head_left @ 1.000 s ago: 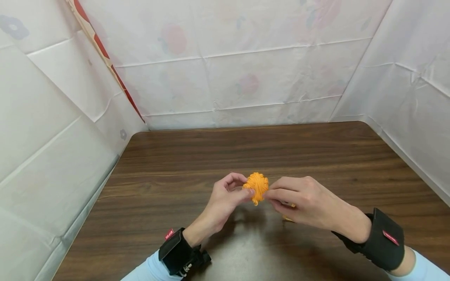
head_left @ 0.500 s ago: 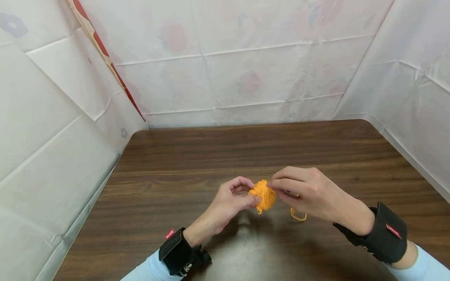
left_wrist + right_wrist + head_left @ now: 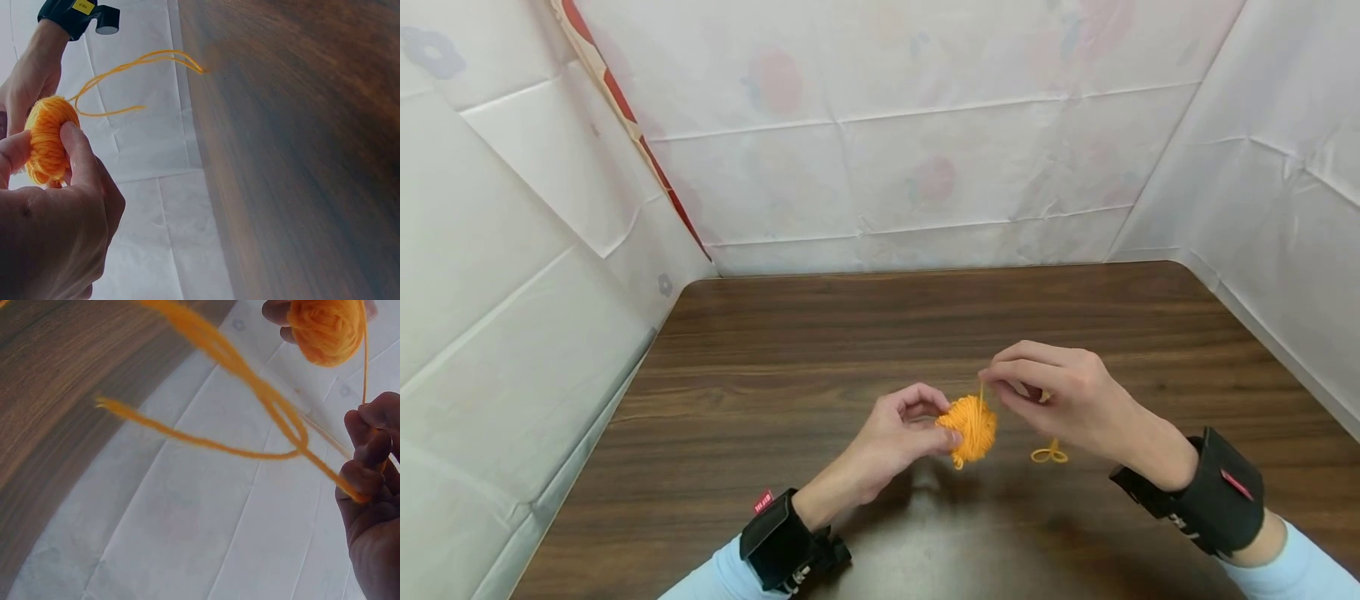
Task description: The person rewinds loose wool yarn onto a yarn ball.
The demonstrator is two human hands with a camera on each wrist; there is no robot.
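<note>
Backdrop: pale creased sheeting (image 3: 887,167) hangs behind and to both sides of the hands, well beyond the fingers.
Tabletop: dark wood-grain tabletop (image 3: 820,333) spreads beneath both hands.
Left hand: the left hand (image 3: 891,437) is raised above the tabletop, its thumb and fingertips curled round a small orange yarn ball.
Right hand: the right hand (image 3: 1063,400) sits just right of the ball, thumb and forefinger closed in a pinch on a strand, other fingers curled.
Yarn ball: the orange yarn ball (image 3: 973,427) is held between the two hands, clasped in the left fingers, off the tabletop.
Strand: a taut yarn strand (image 3: 981,390) rises from the ball to the right fingers.
Loose end: a yarn loop (image 3: 1049,454) hangs below the right fingers, reaching the tabletop.
</note>
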